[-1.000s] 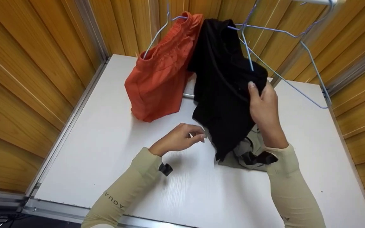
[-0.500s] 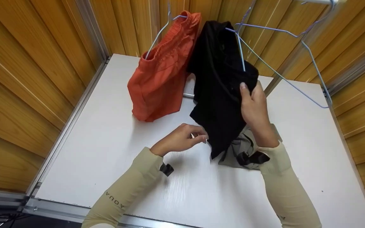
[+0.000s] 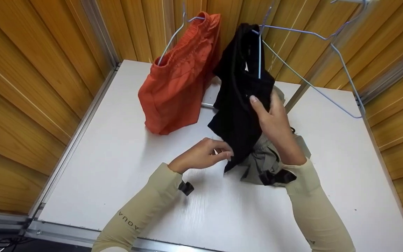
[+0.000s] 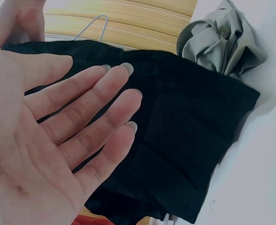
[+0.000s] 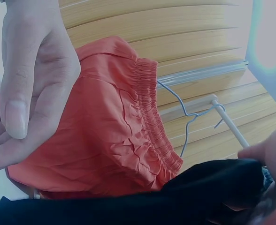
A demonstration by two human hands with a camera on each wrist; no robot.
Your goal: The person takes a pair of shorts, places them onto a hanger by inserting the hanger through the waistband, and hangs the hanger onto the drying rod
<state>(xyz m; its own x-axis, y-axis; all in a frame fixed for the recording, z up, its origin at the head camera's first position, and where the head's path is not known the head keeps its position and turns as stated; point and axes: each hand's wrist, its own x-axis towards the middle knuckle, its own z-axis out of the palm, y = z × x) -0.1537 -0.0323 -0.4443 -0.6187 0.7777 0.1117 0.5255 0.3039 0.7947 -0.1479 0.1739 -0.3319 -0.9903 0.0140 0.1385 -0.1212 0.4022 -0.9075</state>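
Black shorts (image 3: 240,115) hang on a thin wire hanger (image 3: 260,57) whose arms go into the waistband. My right hand (image 3: 276,124) grips the right side of that waistband, thumb on the front and fingers behind the cloth. Beside the lower left edge of the shorts is my left hand (image 3: 205,154), fingertips right at the fabric. In the left wrist view, the left hand's fingers (image 4: 100,98) are extended in front of the black cloth. Orange shorts (image 3: 177,84) with a gathered waistband hang on another wire hanger to the left.
A crumpled grey-green garment (image 3: 262,164) lies on the white table (image 3: 117,168), partly under the right forearm. At the right hangs a bare wire hanger (image 3: 292,30). Wooden panel walls (image 3: 23,87) enclose the table, with metal posts at the corners.
My right hand has moved left with the waistband of the black shorts, and the shorts and their hanger have swung left. The left hand has shifted slightly right.
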